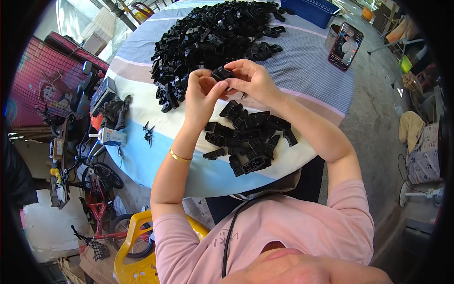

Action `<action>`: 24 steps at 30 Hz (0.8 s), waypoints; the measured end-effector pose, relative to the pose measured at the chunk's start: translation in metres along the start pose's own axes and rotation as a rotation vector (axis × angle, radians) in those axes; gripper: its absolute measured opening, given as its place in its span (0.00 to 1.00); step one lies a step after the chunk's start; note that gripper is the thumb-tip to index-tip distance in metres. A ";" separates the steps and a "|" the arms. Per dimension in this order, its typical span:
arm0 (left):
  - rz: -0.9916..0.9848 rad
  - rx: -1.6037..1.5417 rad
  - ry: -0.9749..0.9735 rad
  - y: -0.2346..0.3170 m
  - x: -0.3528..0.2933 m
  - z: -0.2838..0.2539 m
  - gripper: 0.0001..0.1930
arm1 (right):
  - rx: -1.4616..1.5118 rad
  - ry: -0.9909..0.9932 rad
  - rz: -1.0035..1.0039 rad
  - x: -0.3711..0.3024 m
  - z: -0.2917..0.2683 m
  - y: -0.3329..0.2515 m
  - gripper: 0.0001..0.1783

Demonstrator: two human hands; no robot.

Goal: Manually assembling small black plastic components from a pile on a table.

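Between my two hands, just in front of a big heap of black plastic parts (208,38), is one small black plastic part (222,73). My left hand (202,90) pinches it from the left with thumb and fingers. From the right, my right hand (253,80) grips the same part, its thumb and fingertips closed on it. Nearer to me, below my hands, lies a smaller pile of black plastic parts (250,135), some with square openings. Several thin dark slivers (148,134) lie to the left of my left forearm.
A striped cloth covers the round table (137,163). A phone (345,46) leans against a round container (332,35) at the right, near a blue basket (309,10). At the left edge sit a small white-and-blue carton (112,137) and dark gloves (116,112). A yellow chair (137,236) and red bicycle (99,213) stand lower left.
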State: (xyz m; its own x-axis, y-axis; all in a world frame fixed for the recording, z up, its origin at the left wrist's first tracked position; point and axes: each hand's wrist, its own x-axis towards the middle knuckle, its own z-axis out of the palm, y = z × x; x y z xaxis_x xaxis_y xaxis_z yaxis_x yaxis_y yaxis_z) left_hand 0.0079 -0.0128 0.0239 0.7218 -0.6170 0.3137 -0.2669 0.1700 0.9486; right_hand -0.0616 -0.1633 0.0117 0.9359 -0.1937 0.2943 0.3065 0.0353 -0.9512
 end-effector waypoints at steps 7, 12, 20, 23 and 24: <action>-0.121 -0.280 -0.015 -0.002 0.003 -0.007 0.16 | -0.187 0.037 -0.188 -0.003 0.004 -0.003 0.17; -0.068 -0.148 0.075 -0.007 0.000 -0.007 0.14 | -0.385 0.056 -0.230 -0.005 0.005 -0.005 0.17; -0.068 -0.178 0.194 -0.002 -0.004 0.004 0.16 | -0.641 0.074 -0.425 -0.007 0.010 -0.008 0.22; -0.044 -0.220 0.202 -0.002 -0.007 0.009 0.17 | -0.778 0.129 -0.523 -0.007 0.017 -0.010 0.22; -0.080 -0.257 0.209 -0.003 -0.006 0.007 0.18 | -0.843 0.129 -0.542 -0.008 0.019 -0.011 0.23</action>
State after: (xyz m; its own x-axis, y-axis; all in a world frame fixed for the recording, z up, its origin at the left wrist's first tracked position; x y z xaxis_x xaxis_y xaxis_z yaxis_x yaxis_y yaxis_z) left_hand 0.0003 -0.0149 0.0188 0.8562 -0.4702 0.2141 -0.0535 0.3316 0.9419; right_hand -0.0690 -0.1433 0.0221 0.6656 -0.0838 0.7416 0.4156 -0.7838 -0.4615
